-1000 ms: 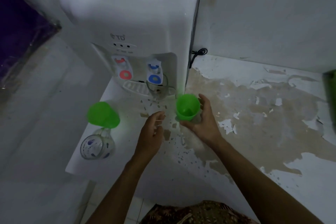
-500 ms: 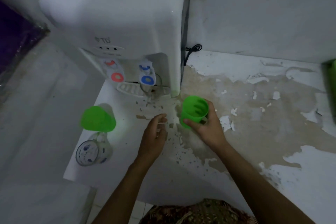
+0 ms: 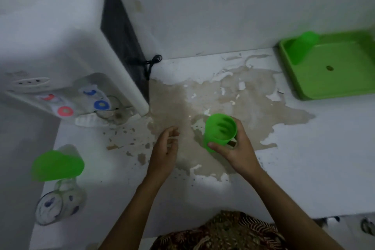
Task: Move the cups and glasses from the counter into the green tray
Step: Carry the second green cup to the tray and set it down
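Note:
My right hand point(image 3: 236, 148) grips a green plastic cup point(image 3: 220, 131), upright, just above the middle of the counter. My left hand point(image 3: 165, 149) hovers beside it, fingers loosely apart, holding nothing. At the counter's left edge an upside-down green cup point(image 3: 56, 166) stands behind a clear glass mug with blue dots point(image 3: 58, 203). Another clear glass point(image 3: 110, 110) sits under the dispenser's blue tap. The green tray point(image 3: 324, 91) lies at the far right against the wall, with one green cup point(image 3: 302, 46) in its back left corner.
A white water dispenser point(image 3: 60, 36) fills the back left, with red and blue taps and a black cord point(image 3: 151, 62) behind it. The white counter point(image 3: 304, 168) has a large patch of peeled, stained paint in the middle. A patterned cloth point(image 3: 219, 233) shows at the bottom.
My right hand has carried the green cup to the right, away from the dispenser. The view has swung right, and the green tray has come into sight. My left hand stays put.

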